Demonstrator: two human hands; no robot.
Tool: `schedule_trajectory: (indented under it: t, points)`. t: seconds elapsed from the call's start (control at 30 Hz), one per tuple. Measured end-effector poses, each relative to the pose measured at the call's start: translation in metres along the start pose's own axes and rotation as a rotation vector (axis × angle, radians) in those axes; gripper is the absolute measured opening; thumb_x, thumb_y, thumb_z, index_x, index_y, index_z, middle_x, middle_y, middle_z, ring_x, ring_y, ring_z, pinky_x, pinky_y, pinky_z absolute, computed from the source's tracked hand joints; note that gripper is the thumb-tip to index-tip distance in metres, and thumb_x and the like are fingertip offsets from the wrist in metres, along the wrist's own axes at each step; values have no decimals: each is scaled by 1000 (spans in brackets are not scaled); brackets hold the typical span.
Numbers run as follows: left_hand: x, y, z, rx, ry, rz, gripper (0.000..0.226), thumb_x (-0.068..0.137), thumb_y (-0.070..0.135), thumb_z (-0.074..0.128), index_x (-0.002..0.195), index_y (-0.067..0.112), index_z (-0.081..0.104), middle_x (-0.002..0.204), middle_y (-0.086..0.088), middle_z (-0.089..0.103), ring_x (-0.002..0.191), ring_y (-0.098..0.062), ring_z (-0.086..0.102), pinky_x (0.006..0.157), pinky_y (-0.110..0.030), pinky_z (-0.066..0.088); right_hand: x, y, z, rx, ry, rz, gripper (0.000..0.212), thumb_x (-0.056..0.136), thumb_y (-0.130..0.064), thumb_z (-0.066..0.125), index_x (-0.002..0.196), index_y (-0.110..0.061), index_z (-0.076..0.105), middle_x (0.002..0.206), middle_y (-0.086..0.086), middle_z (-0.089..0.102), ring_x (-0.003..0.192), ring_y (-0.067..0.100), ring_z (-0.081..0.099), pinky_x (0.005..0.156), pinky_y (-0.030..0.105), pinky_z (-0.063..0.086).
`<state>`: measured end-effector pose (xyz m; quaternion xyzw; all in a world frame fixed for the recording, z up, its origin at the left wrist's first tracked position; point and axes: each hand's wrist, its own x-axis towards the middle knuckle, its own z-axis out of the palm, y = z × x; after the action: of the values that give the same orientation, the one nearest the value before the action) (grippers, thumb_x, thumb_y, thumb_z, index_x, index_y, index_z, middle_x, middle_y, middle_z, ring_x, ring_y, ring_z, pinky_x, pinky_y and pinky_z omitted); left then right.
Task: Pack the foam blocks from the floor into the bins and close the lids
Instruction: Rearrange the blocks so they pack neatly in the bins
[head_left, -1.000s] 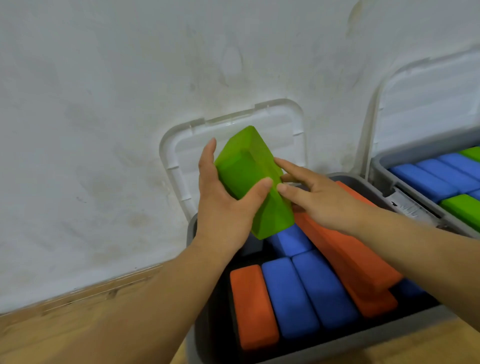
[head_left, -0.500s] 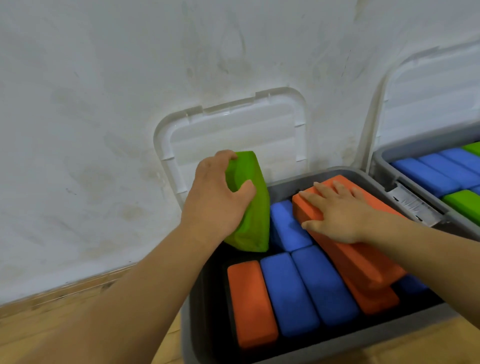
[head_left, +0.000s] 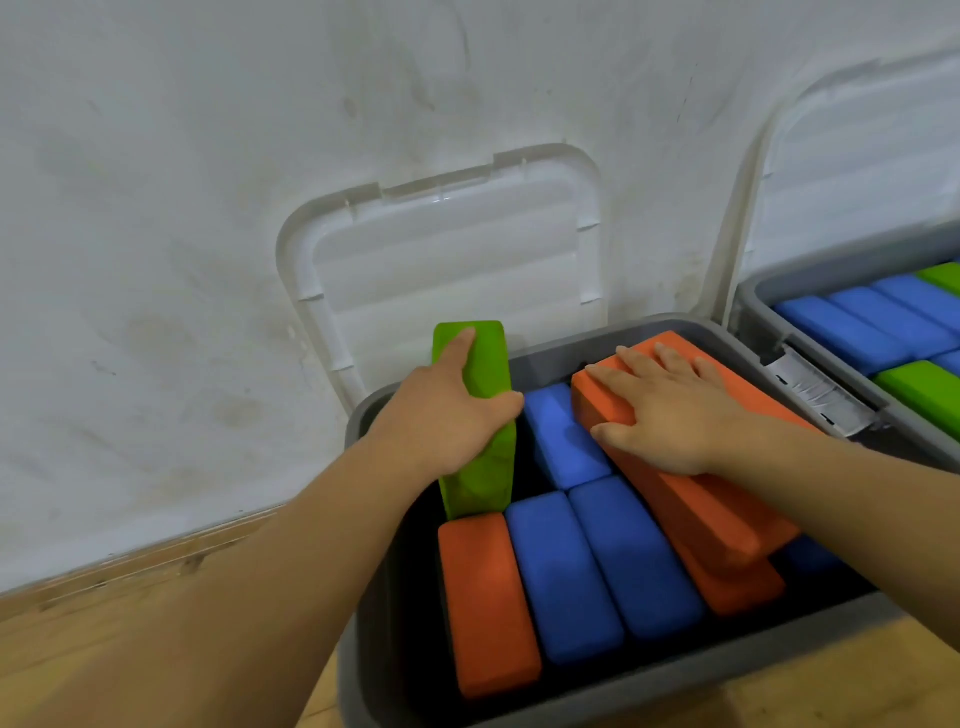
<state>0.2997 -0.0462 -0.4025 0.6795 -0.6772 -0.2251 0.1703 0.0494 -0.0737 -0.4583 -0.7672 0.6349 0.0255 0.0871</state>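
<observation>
Head, two bins (head_left: 363, 571) (head_left: 779, 283), left hand (head_left: 447, 421) gripping green block (head_left: 491, 364)

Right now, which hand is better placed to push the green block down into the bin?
The left hand: it grips the green block, which stands on end in the back left corner of the bin. The right hand lies flat on the tilted orange block.

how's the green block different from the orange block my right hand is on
Colour: the green block is green, the orange block orange. Pose: the green block stands on end, poking above the bin; the orange block lies slanted over other blocks. Hold: the left hand grips the green block; the right hand lies flat on the orange block. Both are foam blocks in the same bin.
</observation>
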Motion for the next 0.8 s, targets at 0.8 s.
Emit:
schedule_trajectory:
  t: [0.8]
  points:
    - [25,-38,102,-52,-285,-223,83,100,64,39,160,39,-12,160,-26,19,139,-44,40,113,-39,30,0,-3,3,-14,26,-4,74,87,-59,29,158,-47,11,170,-4,8,154,34,8,119,60,12]
